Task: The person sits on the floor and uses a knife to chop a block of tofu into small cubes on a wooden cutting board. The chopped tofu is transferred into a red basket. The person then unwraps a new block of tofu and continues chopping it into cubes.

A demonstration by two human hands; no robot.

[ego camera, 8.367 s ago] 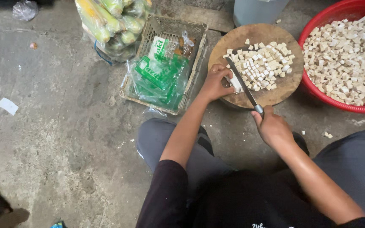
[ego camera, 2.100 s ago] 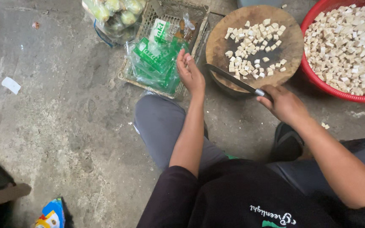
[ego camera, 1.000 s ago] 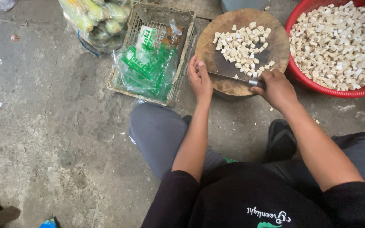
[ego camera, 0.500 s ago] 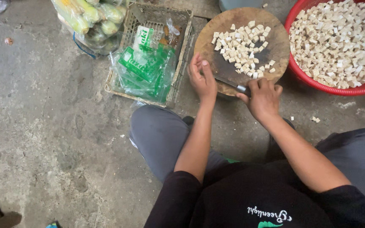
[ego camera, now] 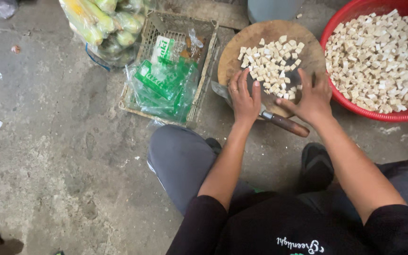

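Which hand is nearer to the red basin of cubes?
Right. The right hand rests on the round board just beside the red basin; the left hand is further off, across the board.

Chopping board point(ego camera: 308, 52), tub point(ego camera: 350, 101), crate point(ego camera: 204, 85) on floor point(ego camera: 48, 156)

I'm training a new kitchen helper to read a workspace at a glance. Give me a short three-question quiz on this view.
1. True or false: the right hand grips the brown wooden knife handle.
2. Which container holds the most pale cubes? A) the red round plastic basin B) the woven wire basket C) the clear bag of corn cobs
3. Fill in: both hands rest on the round wooden ____, either side of the pile of pale cubes.

Key
1. False: the knife lies on the board under the left hand; both hands are open and flat.
2. A
3. chopping board
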